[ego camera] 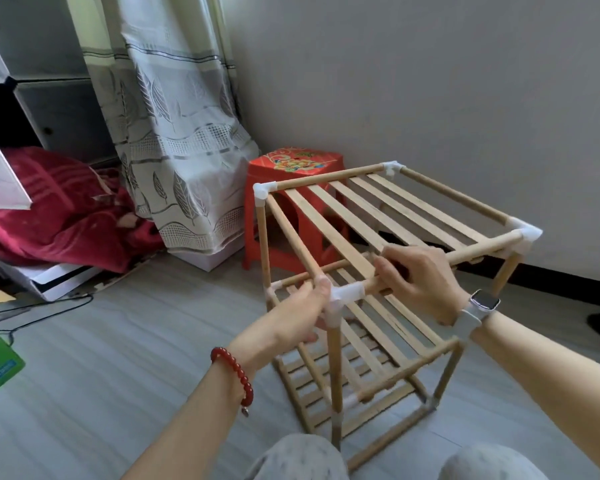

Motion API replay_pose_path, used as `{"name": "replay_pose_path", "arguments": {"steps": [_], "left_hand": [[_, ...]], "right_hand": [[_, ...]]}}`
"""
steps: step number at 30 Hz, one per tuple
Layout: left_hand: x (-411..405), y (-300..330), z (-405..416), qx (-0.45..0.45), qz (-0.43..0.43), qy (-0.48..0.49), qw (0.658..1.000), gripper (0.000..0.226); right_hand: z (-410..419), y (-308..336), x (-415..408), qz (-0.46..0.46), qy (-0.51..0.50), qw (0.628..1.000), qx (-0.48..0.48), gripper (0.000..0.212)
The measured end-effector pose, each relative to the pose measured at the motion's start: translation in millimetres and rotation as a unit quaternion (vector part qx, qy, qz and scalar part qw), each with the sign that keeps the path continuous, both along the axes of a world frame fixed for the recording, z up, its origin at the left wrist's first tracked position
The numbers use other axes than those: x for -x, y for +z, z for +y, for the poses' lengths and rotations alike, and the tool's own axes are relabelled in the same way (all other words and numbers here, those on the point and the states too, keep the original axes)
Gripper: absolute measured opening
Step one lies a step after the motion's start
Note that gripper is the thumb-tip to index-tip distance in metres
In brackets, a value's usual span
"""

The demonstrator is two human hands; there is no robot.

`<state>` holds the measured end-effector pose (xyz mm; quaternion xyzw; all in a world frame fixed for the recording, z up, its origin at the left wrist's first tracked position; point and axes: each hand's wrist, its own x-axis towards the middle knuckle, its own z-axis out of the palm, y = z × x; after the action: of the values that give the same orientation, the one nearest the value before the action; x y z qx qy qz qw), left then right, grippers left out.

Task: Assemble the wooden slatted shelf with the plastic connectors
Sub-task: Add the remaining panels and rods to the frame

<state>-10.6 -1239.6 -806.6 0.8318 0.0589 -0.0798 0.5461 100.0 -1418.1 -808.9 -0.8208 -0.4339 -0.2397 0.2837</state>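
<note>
Left hand: the left hand (293, 315) is pinching the near-left plastic connector (343, 295) at the top corner, fingers curled around the joint.
Right hand: the right hand (418, 282) is gripping the front top dowel (478, 251) just right of that connector, fingers wrapped over it.
Wrists: a red bead bracelet (238, 374) is sitting on the left wrist, a watch (484, 301) on the right.
Shelf: the wooden slatted shelf (371, 220) is standing on the grey floor (118, 341) directly in front of the person's knees, three slatted tiers showing, white connectors at the corners.
Surroundings: a red plastic stool (284, 188) is standing behind the shelf by the wall; a patterned curtain (174, 133) is hanging to its left, red bedding (49, 209) beyond.
</note>
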Motion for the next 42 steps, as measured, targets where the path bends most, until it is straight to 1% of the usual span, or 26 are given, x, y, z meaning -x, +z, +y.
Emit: {"name": "replay_pose_path", "arguments": {"steps": [2,3,5,6,7,9,10,12,13,14,17,18,19,21,25,31,34,36,38,40,42], "left_hand": [[-3.4,3.3,-10.2,-0.105,-0.043,-0.073,0.991,0.037],[-8.7,5.1,-10.6,-0.145,-0.066,-0.079,0.984,0.032],[-23.1,7.8,-6.0,-0.183,-0.111,-0.040,0.976,0.026],[-30.7,7.0,0.1,-0.194,-0.140,-0.005,0.971,0.025],[-40.2,5.5,6.9,-0.211,-0.173,0.032,0.962,0.026],[-57.3,2.8,26.2,-0.264,-0.236,0.099,0.930,0.029],[-67.1,1.9,37.0,-0.291,-0.258,0.118,0.914,0.033],[-85.7,4.0,54.2,-0.334,-0.270,0.118,0.896,0.043],[-95.6,6.4,59.0,-0.349,-0.265,0.105,0.893,0.047],[-103.0,8.0,60.9,-0.358,-0.251,0.088,0.895,0.050],[-121.2,9.7,52.2,-0.365,-0.223,0.030,0.903,0.048],[-123.7,8.2,48.0,-0.367,-0.231,0.022,0.901,0.044],[-125.4,5.2,44.6,-0.377,-0.251,0.020,0.891,0.038],[-127.4,2.8,43.7,-0.401,-0.292,0.025,0.868,0.026],[-124.5,2.7,47.8,-0.412,-0.336,0.034,0.847,0.023],[-121.3,-1.7,42.4,-0.380,-0.334,0.051,0.861,0.022],[-121.9,-9.4,43.0,-0.353,-0.365,0.065,0.859,0.028],[-124.7,-15.9,41.4,-0.338,-0.389,0.059,0.855,0.036],[-126.8,-18.7,37.2,-0.312,-0.394,0.065,0.862,0.040],[-127.0,-18.0,34.4,-0.288,-0.395,0.078,0.869,0.039],[-126.7,-17.4,34.3,-0.272,-0.385,0.083,0.878,0.037]], "right_hand": [[-24.0,0.1,-16.4,0.037,-0.043,0.998,-0.011,0.040],[-38.1,2.7,-23.7,0.083,-0.047,0.995,-0.009,0.036],[-68.7,14.7,-36.8,0.192,-0.054,0.980,0.021,0.024],[-82.2,21.7,-42.9,0.231,-0.067,0.970,0.048,0.022],[-93.9,29.9,-48.7,0.245,-0.093,0.962,0.079,0.023],[-104.6,43.8,-60.5,0.235,-0.162,0.950,0.129,0.025],[-103.6,49.8,-65.5,0.220,-0.192,0.947,0.137,0.024],[-85.0,60.6,-69.0,0.171,-0.239,0.945,0.143,0.025],[-68.4,67.0,-65.0,0.150,-0.246,0.945,0.155,0.028],[-48.1,69.5,-59.2,0.140,-0.232,0.947,0.171,0.029],[14.3,55.4,-42.1,0.120,-0.161,0.950,0.240,0.030],[30.7,44.2,-38.9,0.110,-0.147,0.947,0.265,0.031],[42.6,32.9,-38.1,0.106,-0.140,0.943,0.282,0.032],[54.9,17.6,-42.7,0.087,-0.152,0.943,0.285,0.032],[50.7,17.2,-48.0,0.030,-0.153,0.954,0.255,0.030],[46.4,17.8,-45.6,0.037,-0.148,0.957,0.245,0.025],[46.5,17.8,-46.2,0.056,-0.152,0.957,0.239,0.024],[44.6,19.3,-50.1,0.077,-0.161,0.960,0.216,0.019],[41.7,22.9,-54.5,0.110,-0.166,0.958,0.206,0.015],[40.5,26.4,-56.3,0.133,-0.163,0.954,0.215,0.018],[40.2,27.6,-53.7,0.120,-0.163,0.953,0.225,0.023]]}}
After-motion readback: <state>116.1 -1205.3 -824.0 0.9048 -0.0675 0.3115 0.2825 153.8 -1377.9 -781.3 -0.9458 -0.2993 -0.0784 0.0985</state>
